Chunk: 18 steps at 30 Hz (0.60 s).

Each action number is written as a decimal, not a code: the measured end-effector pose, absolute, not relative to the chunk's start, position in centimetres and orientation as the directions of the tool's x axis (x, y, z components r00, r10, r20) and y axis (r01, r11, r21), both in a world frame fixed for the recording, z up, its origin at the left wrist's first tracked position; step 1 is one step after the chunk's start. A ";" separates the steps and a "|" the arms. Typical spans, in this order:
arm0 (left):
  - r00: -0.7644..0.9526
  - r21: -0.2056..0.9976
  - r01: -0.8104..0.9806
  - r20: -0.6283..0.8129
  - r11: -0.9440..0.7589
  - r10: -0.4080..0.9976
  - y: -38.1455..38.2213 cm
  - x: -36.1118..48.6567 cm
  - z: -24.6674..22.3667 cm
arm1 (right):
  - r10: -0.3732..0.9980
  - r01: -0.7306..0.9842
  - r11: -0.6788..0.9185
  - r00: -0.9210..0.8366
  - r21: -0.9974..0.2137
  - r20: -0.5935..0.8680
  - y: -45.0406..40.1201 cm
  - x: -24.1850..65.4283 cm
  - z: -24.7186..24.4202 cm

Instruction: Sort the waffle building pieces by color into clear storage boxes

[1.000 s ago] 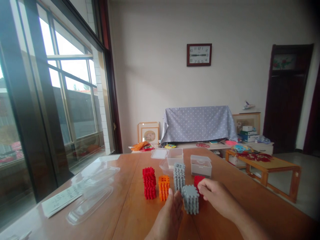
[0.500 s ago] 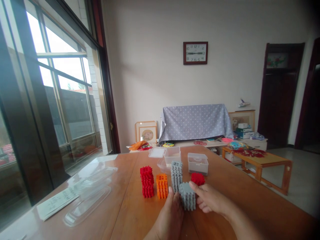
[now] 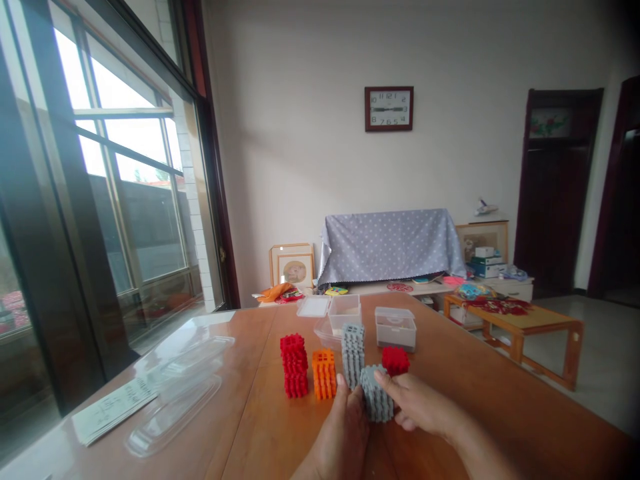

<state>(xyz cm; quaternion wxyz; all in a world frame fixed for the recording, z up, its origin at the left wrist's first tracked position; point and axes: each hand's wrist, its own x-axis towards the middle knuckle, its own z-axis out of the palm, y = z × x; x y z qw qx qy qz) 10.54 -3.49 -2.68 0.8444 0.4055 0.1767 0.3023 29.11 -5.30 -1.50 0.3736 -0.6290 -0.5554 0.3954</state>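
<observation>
A short stack of grey interlocking plastic pieces [image 3: 379,400] stands on the table between my hands, tilted slightly. My right hand [image 3: 417,400] grips it, thumb on the top near edge and fingers curled at its right side. Against the left side of the stack rests my left hand [image 3: 343,423], held on edge with thumb raised and fingers extended; their tips are partly hidden. Just behind is a taller grey stack [image 3: 353,353]. An orange stack [image 3: 325,375] and a tall red stack [image 3: 294,367] stand to the left. Behind my right hand sits another red stack [image 3: 395,360], partly covered.
Two clear plastic boxes, one with its lid open [image 3: 345,313] and another [image 3: 395,330], stand at the far side of the wooden table [image 3: 255,413]. Clear plastic lids [image 3: 175,413] and papers with handwriting [image 3: 115,408] lie on the left.
The short grey stack has tilted a little, and my right thumb has slid left over its top. My left hand stays nearly in place. The view has shifted slightly.
</observation>
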 end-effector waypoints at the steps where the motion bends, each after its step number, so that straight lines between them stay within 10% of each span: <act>1: 0.748 0.789 -0.365 -0.067 0.494 0.660 -3.4 10.5 -2.8 | 0.993 0.390 -0.116 0.054 -0.914 -0.103 -5.4 29.1 -1.4; 18: 0.772 0.811 -0.343 -0.043 0.473 0.634 -2.9 10.3 -2.9 | 0.987 0.361 -0.157 0.045 -0.919 -0.151 -4.3 30.4 -3.2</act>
